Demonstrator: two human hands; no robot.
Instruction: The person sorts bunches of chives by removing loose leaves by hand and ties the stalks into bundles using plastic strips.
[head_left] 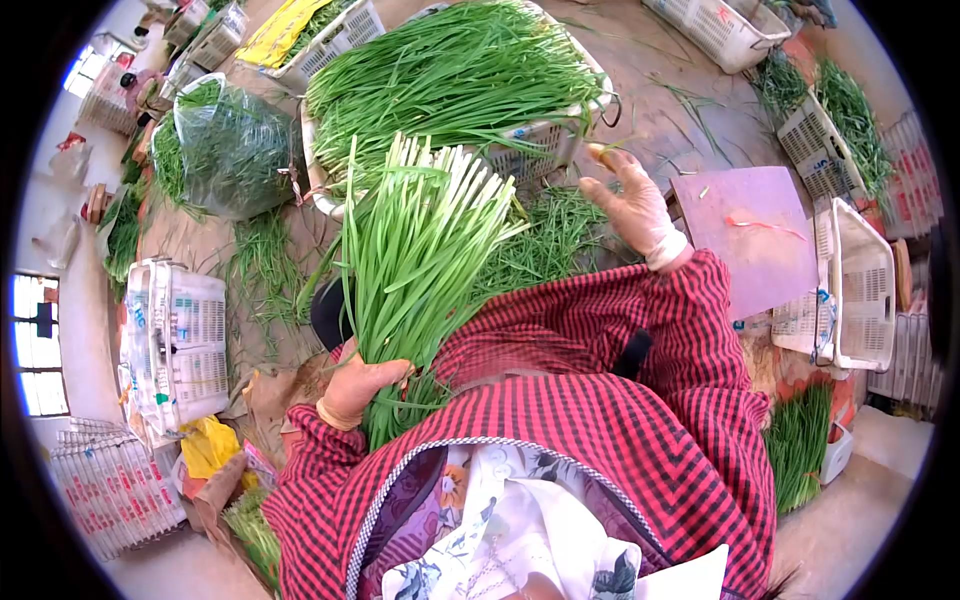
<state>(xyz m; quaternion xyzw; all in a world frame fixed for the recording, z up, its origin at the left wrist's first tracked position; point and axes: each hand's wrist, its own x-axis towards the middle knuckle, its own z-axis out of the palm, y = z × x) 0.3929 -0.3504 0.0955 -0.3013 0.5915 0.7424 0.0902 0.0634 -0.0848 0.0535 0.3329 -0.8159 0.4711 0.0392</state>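
Note:
My left hand, in a thin pale glove, is wrapped round the lower part of a thick bunch of garlic chives. The bunch stands up in front of my lap, its pale cut ends fanned out at the top. Off to the right, my gloved right hand is raised with thumb and fingers apart, near the corner of a white crate heaped with more chives. Something yellowish shows at its fingertips; I cannot tell whether it is a leaf or finger covering.
Loose green leaves litter the floor below the crate. A purple-topped board with a red strip on it stands at right, beside white baskets. Leftward are a clear plastic bag of greens and stacked white crates.

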